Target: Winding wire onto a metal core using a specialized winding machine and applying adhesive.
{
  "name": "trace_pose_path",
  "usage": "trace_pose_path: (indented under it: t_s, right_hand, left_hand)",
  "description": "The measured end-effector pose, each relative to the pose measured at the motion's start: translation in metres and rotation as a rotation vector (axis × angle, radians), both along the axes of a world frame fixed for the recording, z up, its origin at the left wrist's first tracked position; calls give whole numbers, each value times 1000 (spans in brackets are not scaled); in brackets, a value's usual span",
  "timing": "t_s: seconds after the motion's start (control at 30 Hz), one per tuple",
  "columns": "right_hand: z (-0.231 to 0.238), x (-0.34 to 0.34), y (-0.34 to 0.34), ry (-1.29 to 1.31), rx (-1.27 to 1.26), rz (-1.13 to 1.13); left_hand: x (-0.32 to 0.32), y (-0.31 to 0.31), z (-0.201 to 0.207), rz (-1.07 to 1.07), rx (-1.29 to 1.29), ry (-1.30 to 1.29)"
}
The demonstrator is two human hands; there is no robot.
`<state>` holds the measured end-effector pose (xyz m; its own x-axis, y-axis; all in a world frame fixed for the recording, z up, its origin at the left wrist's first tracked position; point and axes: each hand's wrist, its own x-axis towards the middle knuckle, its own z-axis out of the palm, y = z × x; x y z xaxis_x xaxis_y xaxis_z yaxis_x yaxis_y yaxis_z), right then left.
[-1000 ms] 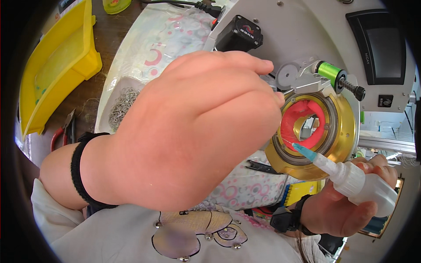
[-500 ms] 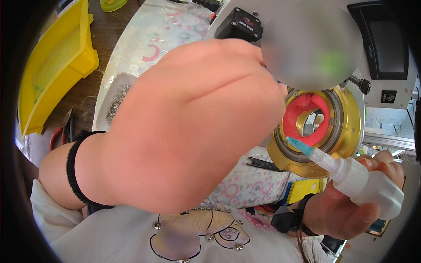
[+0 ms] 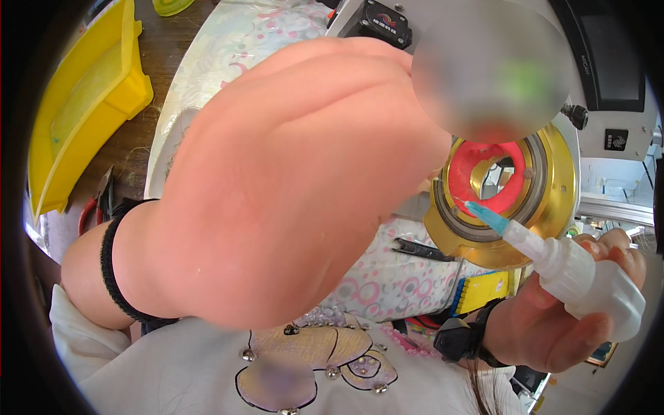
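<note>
My left hand (image 3: 297, 166) fills the middle of the view, its back toward me and a black band round the wrist. Its fingers are hidden behind a round blurred patch, so I cannot see what they hold. At the lower right, my right hand (image 3: 546, 332) is closed round a translucent white squeeze bottle (image 3: 577, 273) with a blue needle tip. The tip points up and left, in front of a gold metal ring (image 3: 557, 187). Inside that ring sits a pinkish-red ring (image 3: 510, 197) with an opening in its centre.
A yellow bin (image 3: 86, 128) stands on the far left, with red-handled pliers (image 3: 104, 197) below it. A black forked tool (image 3: 422, 249) lies on the patterned cover near a yellow pad (image 3: 484, 290). At upper right is a grey machine with a dark screen (image 3: 615, 62).
My left hand has shifted upward and now hides the metal bits in the white tray. The bottle in my right hand has moved slightly right and up, still held.
</note>
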<state>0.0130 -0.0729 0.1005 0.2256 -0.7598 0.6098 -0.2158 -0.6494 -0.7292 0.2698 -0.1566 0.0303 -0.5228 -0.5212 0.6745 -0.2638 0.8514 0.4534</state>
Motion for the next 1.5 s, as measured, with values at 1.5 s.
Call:
trace_pose_path:
  t_s: [1.5]
  right_hand:
    - [-62,-109,77,943,-64,-754]
  left_hand:
    - [-13,10,-5,179,-198,-20]
